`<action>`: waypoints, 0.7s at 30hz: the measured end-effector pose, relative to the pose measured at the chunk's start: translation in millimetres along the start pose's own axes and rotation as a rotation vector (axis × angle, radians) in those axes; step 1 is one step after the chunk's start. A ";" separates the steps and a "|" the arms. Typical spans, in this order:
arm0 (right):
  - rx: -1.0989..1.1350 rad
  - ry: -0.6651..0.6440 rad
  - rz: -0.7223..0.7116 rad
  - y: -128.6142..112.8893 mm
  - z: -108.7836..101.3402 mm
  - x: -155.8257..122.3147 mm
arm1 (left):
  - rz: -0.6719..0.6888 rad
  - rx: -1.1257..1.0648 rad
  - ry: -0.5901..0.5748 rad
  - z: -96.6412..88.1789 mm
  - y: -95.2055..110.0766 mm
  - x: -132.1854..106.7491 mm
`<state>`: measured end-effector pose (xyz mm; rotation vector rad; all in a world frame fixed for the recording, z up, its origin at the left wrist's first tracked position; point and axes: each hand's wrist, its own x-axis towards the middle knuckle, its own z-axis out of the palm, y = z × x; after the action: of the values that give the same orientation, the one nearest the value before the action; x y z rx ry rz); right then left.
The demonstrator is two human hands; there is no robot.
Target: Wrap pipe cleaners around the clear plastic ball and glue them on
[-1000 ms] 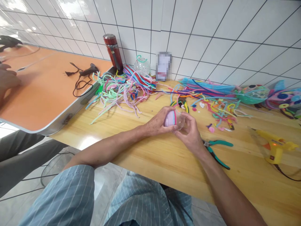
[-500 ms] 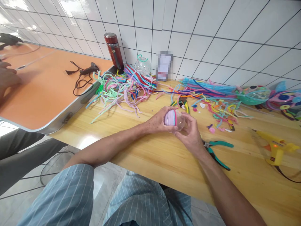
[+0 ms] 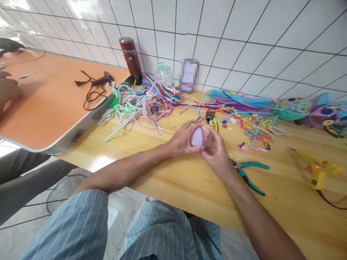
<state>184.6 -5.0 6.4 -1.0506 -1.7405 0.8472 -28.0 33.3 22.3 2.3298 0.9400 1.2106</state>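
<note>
The ball (image 3: 197,136), clear plastic with lilac and pink pipe cleaner wound round its left half, sits just above the table (image 3: 189,180), near the middle, clasped between both hands. The left hand (image 3: 182,140) cups the wound side, fingers curled over the top. The right hand (image 3: 218,156) grips the clear side, thumb and fingertips pressed against it. Both forearms rest on the table's near edge.

Just right of the right hand lie green-handled pliers (image 3: 248,171), and further right a yellow glue gun (image 3: 316,168). Behind the hands, loose pipe cleaners (image 3: 135,103) spread across the table in a heap. Near the wall stand a red flask (image 3: 131,57) and a clear globe (image 3: 164,74). Decorated globes (image 3: 292,108) lie at the far right.

To the left is an orange table (image 3: 46,97) with a black gun (image 3: 100,80) and its cord on it. Another person's hand (image 3: 8,92) rests at its left edge.
</note>
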 end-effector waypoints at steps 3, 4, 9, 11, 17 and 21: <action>0.037 0.013 0.028 0.8 3.1 -1.1 | 0.015 0.050 -0.020 -0.5 1.8 -1.9; 0.047 0.025 0.036 0.8 4.2 -1.5 | 0.021 0.056 -0.026 -0.6 2.7 -2.6; 0.040 0.095 0.026 -0.7 8.0 -2.6 | 0.061 0.074 -0.020 0.6 5.8 -5.7; 0.028 0.107 0.011 -1.7 8.5 -2.6 | 0.067 0.081 -0.017 0.7 5.7 -5.8; 0.016 0.111 -0.033 -5.0 9.5 -2.5 | 0.078 0.065 -0.021 -1.5 4.3 -3.5; 0.021 0.113 -0.041 -6.0 10.8 -2.0 | 0.068 0.008 -0.009 0.0 3.1 -2.7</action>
<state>173.3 -10.3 7.0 -1.0263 -1.6501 0.7645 -27.9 29.2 22.4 2.3896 0.8708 1.2233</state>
